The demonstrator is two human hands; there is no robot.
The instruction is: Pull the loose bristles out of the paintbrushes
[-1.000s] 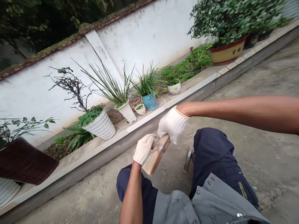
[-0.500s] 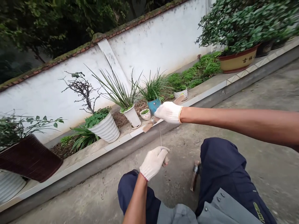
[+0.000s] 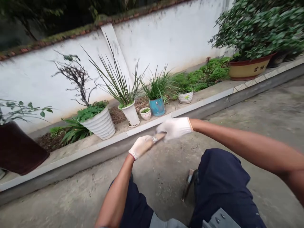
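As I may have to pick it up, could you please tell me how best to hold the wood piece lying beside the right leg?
I'd grip the wood piece by its near part, short of the pale band, reaching down from the left. It looks long and narrow on the ground, and the right leg crowds its right side; blur hides finer detail.

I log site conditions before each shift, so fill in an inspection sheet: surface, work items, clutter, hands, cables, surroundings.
Surface: grey, stained ground.
Work items: piece of wood with wire around it.
Clutter: narrow object, blurred, on the ground beside the right leg.
Hands: both gloved; left hand holds the wood; right hand at its end, blurred, grip unclear.
Cables: nothing seen.
Surroundings: potted plants along a ledge; white wall behind.
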